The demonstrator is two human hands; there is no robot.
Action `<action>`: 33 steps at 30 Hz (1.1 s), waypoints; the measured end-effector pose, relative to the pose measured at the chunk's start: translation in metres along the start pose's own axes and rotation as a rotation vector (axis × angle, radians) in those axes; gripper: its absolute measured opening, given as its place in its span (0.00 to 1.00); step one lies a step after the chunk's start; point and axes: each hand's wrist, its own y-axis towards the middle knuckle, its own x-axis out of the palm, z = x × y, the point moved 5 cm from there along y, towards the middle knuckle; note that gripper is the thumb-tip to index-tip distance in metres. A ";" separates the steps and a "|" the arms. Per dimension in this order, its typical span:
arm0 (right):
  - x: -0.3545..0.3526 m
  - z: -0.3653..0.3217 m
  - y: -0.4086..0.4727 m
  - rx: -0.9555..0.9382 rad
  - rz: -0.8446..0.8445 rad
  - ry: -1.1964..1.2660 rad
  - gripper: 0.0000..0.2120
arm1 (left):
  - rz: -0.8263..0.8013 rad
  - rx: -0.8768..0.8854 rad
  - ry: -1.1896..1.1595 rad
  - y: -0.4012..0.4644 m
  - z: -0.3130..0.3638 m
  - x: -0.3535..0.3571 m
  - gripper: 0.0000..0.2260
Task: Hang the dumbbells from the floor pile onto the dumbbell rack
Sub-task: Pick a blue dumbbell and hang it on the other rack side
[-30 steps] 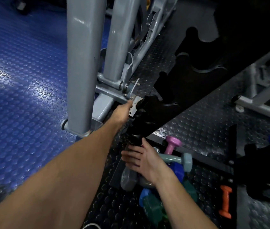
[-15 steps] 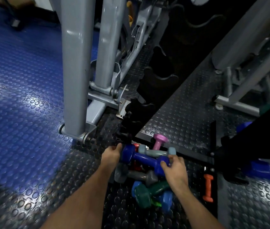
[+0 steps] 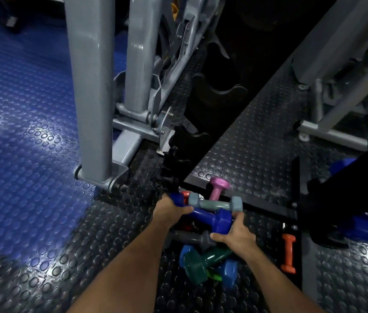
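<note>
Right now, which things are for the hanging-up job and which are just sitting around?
For the job:
left hand and right hand, gripping the dark blue dumbbell
pale blue dumbbell
pink dumbbell
grey dumbbell
green dumbbell
orange dumbbell
black rack

Just sitting around:
grey machine frame
blue floor

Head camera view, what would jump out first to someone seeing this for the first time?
Two bare hands, the left hand and right hand, grip the ends of a dark blue dumbbell above a colourful dumbbell pile at bottom centre. An orange dumbbell lies apart to the right. Grey machine posts rise at upper left, beside the black dumbbell rack.
</note>
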 end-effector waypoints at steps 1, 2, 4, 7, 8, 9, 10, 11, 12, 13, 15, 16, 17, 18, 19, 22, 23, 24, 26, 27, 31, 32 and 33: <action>0.002 0.000 0.001 -0.011 -0.006 0.034 0.41 | 0.009 -0.011 0.028 0.001 0.000 0.002 0.37; 0.003 0.001 0.001 -0.023 -0.004 0.073 0.41 | 0.024 -0.018 0.044 0.001 0.001 0.003 0.37; 0.004 0.001 0.003 -0.049 0.005 0.143 0.43 | 0.042 -0.026 0.049 0.003 0.002 0.002 0.34; 0.005 -0.001 0.004 -0.080 -0.016 0.192 0.45 | 0.050 -0.013 0.039 0.006 0.000 0.002 0.30; 0.005 -0.003 0.004 -0.085 -0.029 0.190 0.45 | 0.061 0.001 0.044 0.004 0.000 0.002 0.28; 0.005 -0.005 0.004 -0.089 -0.044 0.193 0.45 | 0.072 0.020 0.048 0.002 0.000 0.002 0.26; 0.006 -0.005 0.003 -0.087 -0.057 0.201 0.45 | 0.089 0.039 0.035 -0.001 -0.001 0.002 0.24; 0.007 -0.006 0.002 -0.092 -0.059 0.215 0.45 | 0.107 0.055 0.018 -0.004 -0.003 0.001 0.21; 0.008 -0.005 0.002 -0.086 -0.058 0.241 0.46 | 0.122 0.078 0.006 -0.006 -0.003 0.001 0.20; 0.010 -0.002 0.002 -0.078 -0.060 0.269 0.47 | 0.135 0.093 -0.001 -0.009 -0.005 0.000 0.19; 0.011 0.004 0.003 -0.072 -0.054 0.317 0.48 | 0.137 0.116 -0.029 -0.010 -0.007 -0.001 0.18; 0.012 0.006 0.003 -0.069 -0.049 0.339 0.49 | 0.131 0.125 -0.040 -0.011 -0.007 -0.002 0.17; 0.012 0.007 0.002 -0.076 -0.043 0.353 0.49 | 0.127 0.130 -0.049 -0.012 -0.007 -0.003 0.17; 0.012 0.008 0.000 -0.088 -0.034 0.360 0.49 | 0.124 0.129 -0.068 -0.014 -0.007 -0.003 0.17; 0.012 0.008 -0.002 -0.111 -0.022 0.369 0.47 | 0.122 0.123 -0.101 -0.014 -0.007 -0.004 0.17; 0.011 0.007 -0.009 -0.157 0.002 0.395 0.39 | 0.110 0.118 -0.172 -0.018 -0.011 -0.004 0.18; 0.010 0.007 -0.011 -0.166 0.001 0.404 0.38 | 0.107 0.124 -0.189 -0.019 -0.012 -0.003 0.18; 0.009 0.006 -0.014 -0.178 -0.004 0.411 0.38 | 0.109 0.125 -0.203 -0.021 -0.014 -0.003 0.17; 0.006 0.004 -0.020 -0.199 -0.009 0.423 0.40 | 0.118 0.121 -0.245 -0.026 -0.015 -0.005 0.17; 0.004 0.003 -0.022 -0.205 -0.009 0.444 0.41 | 0.119 0.112 -0.266 -0.028 -0.016 -0.006 0.16; -0.005 0.001 -0.036 -0.211 -0.028 0.530 0.39 | 0.172 0.062 -0.361 -0.044 -0.014 -0.010 0.12; -0.008 -0.002 -0.040 -0.212 -0.036 0.547 0.38 | 0.191 0.051 -0.401 -0.049 -0.014 -0.013 0.13; -0.011 -0.003 -0.044 -0.211 -0.039 0.561 0.37 | 0.203 0.041 -0.426 -0.052 -0.014 -0.015 0.15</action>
